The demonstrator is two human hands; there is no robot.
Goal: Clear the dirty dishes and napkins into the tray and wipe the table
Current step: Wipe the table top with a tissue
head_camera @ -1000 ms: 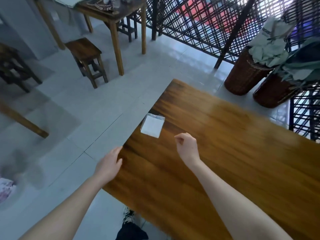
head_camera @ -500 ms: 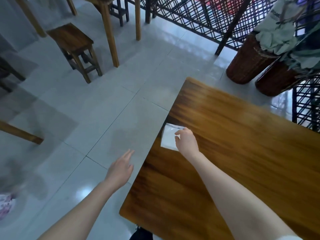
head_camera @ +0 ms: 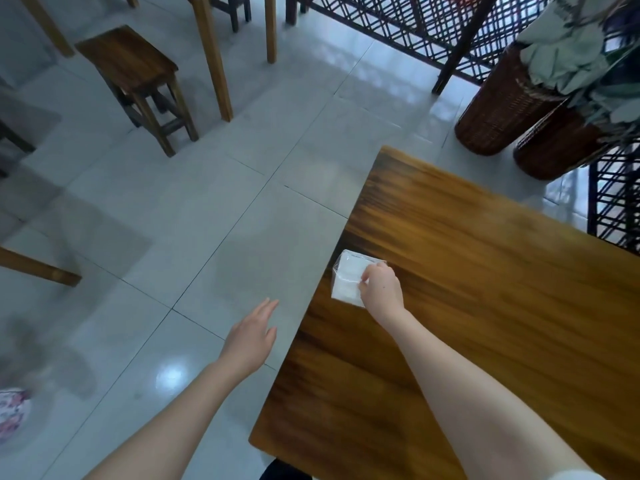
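A white napkin pack (head_camera: 348,282) in clear wrap lies at the left edge of the brown wooden table (head_camera: 485,306). My right hand (head_camera: 382,285) is on its right side, fingers curled and pinching the wrap. My left hand (head_camera: 251,337) hovers over the tiled floor left of the table, fingers straight, holding nothing. No dishes or tray are in view.
Two wicker baskets with plants (head_camera: 502,109) stand past the table's far end by a black lattice screen (head_camera: 398,26). A wooden stool (head_camera: 135,74) and the legs of another table (head_camera: 214,57) stand on the grey floor at upper left.
My right hand reached forward from above the table to the napkin pack and took hold of it. My left hand moved off the table edge out over the floor.
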